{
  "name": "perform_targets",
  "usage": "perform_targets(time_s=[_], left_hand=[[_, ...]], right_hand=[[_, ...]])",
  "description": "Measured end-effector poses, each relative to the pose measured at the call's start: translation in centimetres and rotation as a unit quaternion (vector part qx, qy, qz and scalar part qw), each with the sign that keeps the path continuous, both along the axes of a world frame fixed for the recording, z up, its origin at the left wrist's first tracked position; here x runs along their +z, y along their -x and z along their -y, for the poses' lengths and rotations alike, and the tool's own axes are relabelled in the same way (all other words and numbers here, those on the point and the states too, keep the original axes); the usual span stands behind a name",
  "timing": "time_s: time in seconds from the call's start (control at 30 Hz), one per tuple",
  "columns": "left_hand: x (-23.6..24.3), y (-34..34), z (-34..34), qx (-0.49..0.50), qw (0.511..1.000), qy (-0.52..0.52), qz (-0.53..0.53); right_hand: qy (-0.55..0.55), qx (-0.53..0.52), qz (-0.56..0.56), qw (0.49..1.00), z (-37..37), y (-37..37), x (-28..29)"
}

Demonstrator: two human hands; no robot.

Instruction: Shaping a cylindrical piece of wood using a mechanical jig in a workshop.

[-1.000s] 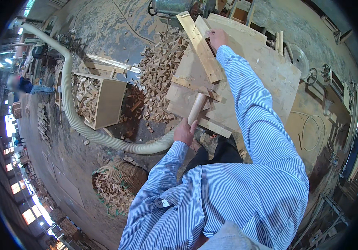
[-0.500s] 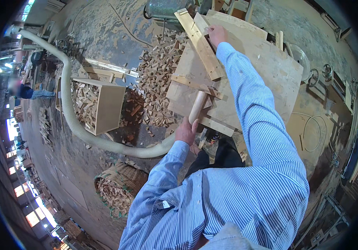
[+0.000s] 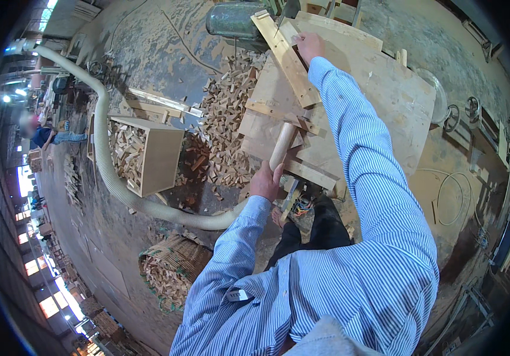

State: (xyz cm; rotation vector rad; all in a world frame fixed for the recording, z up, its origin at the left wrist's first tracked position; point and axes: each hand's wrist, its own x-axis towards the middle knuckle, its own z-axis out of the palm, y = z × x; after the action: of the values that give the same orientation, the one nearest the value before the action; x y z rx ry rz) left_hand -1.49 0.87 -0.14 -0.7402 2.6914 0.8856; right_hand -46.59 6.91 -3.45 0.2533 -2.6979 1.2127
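Observation:
At the near edge of a wooden worktable [image 3: 385,113], my left hand [image 3: 265,181] is closed round the near end of a smooth, round wooden rod [image 3: 282,145]. The rod's far end meets a crosswise wooden strip [image 3: 284,117] on the table. My right arm stretches over the tabletop. At its end, my right hand [image 3: 310,47] has its fingers bent together at the far end of a pale board [image 3: 291,32], beside a long yellowish wooden bar [image 3: 286,59]. What those fingertips hold, if anything, is hidden.
Wood offcuts [image 3: 225,124] lie heaped left of the table. An open wooden box [image 3: 161,163] and a wicker basket [image 3: 193,255] hold more. A ribbed hose [image 3: 104,142] curves across the floor. A green motor [image 3: 234,22] stands beyond; a person [image 3: 47,135] is far left.
The view has shifted slightly, so the box, hose and basket sit further right in it. Both hands keep nearly the same places on the rod and at the board.

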Motion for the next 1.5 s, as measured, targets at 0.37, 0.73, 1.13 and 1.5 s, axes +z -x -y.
perform_targets(time_s=[0.37,0.73,1.13,1.5], left_hand=[[0.5,-4.1,0.8,-0.007,1.000,-0.003,-0.018],[1.0,-10.0,1.9,0.004,1.000,-0.020,-0.005],[1.2,-11.7,2.2,-0.006,0.999,-0.025,0.021],[1.2,-7.8,1.6,0.005,0.999,-0.037,0.021]], right_hand=[[-0.049,-0.038,-0.020,0.998,-2.8,-6.7,3.0],[-0.042,0.009,0.161,0.986,-0.5,-12.9,2.6],[-0.049,0.016,0.116,0.992,3.1,-8.9,1.7],[-0.045,-0.003,0.104,0.994,3.2,-4.6,1.2]])
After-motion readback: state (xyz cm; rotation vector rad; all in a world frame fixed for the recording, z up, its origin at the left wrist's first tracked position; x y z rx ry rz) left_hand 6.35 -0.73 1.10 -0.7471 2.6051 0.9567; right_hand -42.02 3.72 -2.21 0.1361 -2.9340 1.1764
